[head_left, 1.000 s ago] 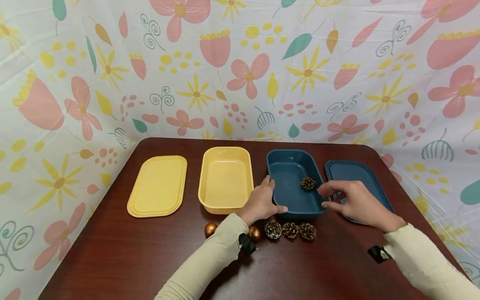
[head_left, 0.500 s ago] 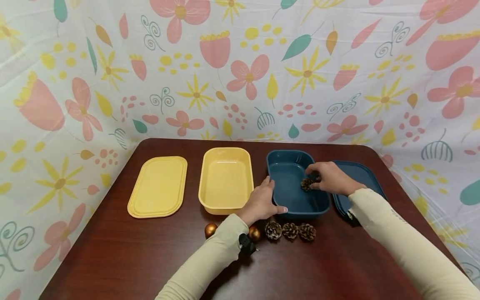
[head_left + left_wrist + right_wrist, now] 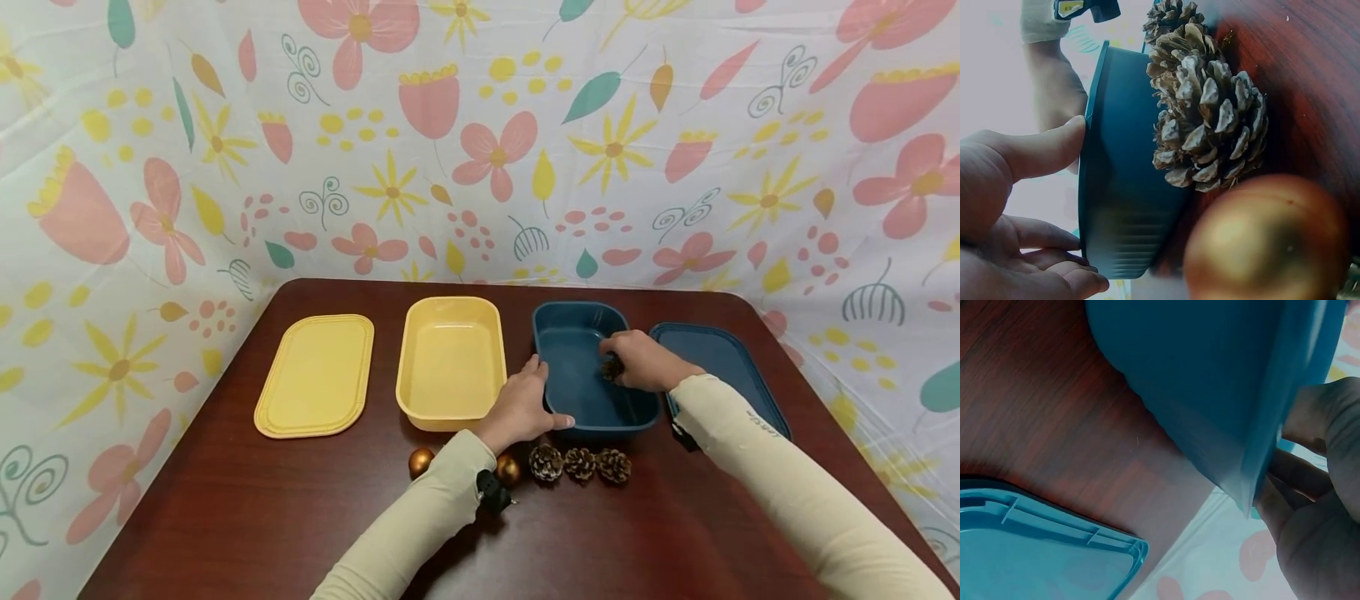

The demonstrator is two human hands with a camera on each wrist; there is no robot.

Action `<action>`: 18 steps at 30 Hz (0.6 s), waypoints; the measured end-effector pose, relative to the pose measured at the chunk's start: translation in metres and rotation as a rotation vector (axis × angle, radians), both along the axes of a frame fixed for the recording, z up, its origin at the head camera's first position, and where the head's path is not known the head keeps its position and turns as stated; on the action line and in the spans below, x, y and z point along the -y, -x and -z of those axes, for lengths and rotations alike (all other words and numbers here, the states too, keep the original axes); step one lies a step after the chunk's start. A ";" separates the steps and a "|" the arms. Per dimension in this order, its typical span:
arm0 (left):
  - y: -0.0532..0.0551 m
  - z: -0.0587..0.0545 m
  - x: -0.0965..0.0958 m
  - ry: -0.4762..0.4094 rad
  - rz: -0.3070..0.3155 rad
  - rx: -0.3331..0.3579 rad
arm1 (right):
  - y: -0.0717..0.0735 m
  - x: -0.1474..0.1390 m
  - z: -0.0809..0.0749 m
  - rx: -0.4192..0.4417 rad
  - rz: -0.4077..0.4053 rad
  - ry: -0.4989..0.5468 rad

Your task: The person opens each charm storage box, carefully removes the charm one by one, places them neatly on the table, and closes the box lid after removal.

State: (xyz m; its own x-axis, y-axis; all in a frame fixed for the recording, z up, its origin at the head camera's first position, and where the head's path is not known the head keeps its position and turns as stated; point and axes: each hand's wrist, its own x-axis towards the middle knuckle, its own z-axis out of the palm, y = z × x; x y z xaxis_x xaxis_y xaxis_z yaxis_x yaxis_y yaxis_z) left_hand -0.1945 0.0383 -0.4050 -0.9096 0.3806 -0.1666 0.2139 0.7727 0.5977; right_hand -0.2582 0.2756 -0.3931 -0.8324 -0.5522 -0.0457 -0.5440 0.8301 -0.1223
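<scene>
My right hand [image 3: 647, 360] reaches over the right wall into the blue box [image 3: 573, 412], and its fingers grip a small pine cone [image 3: 612, 367]. In the right wrist view the box wall hides that pine cone. Spread along the near left corner of the same box, my left hand [image 3: 521, 406] rests its thumb and fairly straight fingers on the rim. Close to it, three pine cones [image 3: 579, 465] lie in a row on the table in front of the box; the nearest pine cone [image 3: 1210, 125] looms large in the left wrist view.
A yellow box [image 3: 452, 414] stands left of the blue one, with a yellow lid [image 3: 315, 375] farther left. The blue lid [image 3: 720, 367] lies at the right. Copper balls [image 3: 421, 462] sit around my left forearm on the dark wooden table [image 3: 300, 517]. A flowered cloth [image 3: 480, 150] hangs behind.
My right hand has moved left from beside the blue box into it and taken hold of the pine cone inside. The left hand stays on the rim.
</scene>
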 end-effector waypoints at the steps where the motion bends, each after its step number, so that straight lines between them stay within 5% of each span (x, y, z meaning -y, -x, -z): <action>1: 0.000 0.000 0.000 0.001 0.000 -0.001 | 0.000 0.000 0.001 0.000 -0.002 -0.006; 18: 0.000 -0.001 0.001 -0.005 0.009 -0.014 | 0.003 0.007 0.009 -0.028 -0.065 -0.040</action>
